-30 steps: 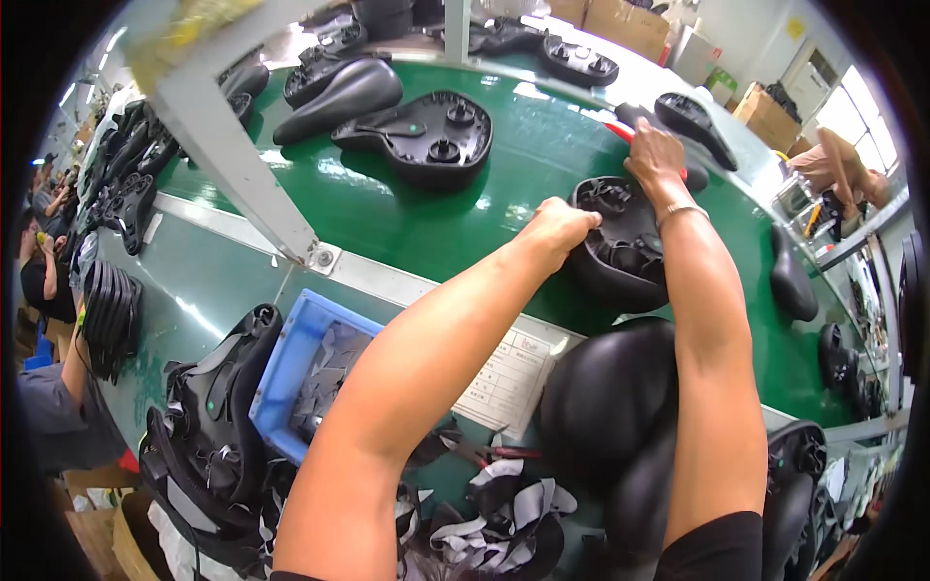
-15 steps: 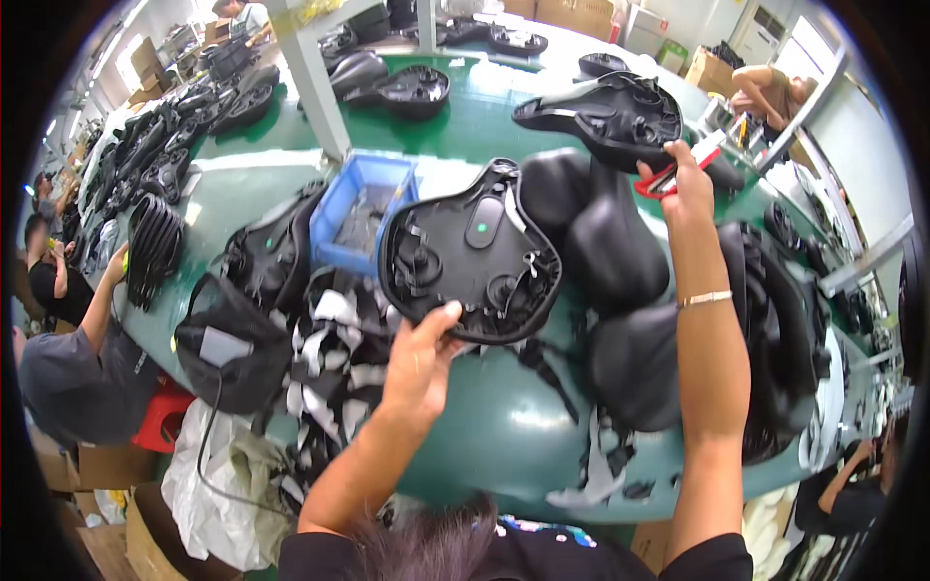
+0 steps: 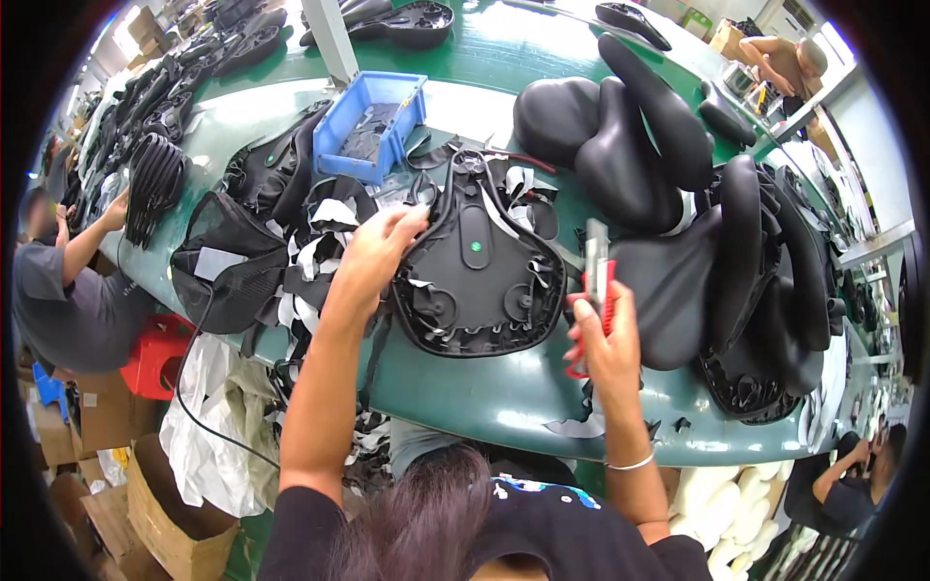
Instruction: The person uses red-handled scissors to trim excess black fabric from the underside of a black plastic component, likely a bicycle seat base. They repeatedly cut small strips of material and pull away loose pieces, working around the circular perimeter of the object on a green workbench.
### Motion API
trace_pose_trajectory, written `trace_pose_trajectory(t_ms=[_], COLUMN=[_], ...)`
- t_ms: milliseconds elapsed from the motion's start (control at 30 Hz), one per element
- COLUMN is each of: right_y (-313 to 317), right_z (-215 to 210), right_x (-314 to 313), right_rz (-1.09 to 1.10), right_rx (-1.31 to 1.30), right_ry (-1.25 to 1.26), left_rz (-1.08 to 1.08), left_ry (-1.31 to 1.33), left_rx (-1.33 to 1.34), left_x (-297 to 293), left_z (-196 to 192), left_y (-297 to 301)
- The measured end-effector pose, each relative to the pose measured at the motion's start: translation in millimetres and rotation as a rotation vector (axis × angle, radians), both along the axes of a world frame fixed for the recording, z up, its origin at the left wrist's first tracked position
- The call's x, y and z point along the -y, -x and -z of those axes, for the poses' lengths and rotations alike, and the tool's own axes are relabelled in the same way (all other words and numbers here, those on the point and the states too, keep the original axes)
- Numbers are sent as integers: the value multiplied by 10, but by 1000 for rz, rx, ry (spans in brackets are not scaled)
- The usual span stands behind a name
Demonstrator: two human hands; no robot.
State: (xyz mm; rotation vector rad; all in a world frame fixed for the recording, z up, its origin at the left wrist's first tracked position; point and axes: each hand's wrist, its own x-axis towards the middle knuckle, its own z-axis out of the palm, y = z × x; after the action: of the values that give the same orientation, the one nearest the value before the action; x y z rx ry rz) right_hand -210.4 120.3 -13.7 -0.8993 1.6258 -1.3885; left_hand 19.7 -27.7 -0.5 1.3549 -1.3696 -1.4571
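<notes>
Green bench under us, finished saddles piled at 1 o'clock, out of the way. Centre: a saddle lying underside up w/ trimmed flaps showing, so we can work the edge. Blue bin at 11 o'clock, within reach. Our left hand pins the saddle's rim at 9 o'clock, fingers curled over it. Our right hand is closed round a red knife, blade up, just off the rim at 3 o'clock.
</notes>
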Motion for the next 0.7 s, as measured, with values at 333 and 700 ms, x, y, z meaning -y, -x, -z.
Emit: trace_pose_trajectory(t_ms=[333,700], right_y=[404,392], right_z=[-9,-157], right_x=[-239,-55], right_rz=[-503,-731], right_rx=[-977,-1390], right_ry=[228,91], left_rz=[252,363], left_ry=[-378,-265], left_rx=[-287,166], left_x=[192,334], left_z=[55,-198], left_y=[78,254])
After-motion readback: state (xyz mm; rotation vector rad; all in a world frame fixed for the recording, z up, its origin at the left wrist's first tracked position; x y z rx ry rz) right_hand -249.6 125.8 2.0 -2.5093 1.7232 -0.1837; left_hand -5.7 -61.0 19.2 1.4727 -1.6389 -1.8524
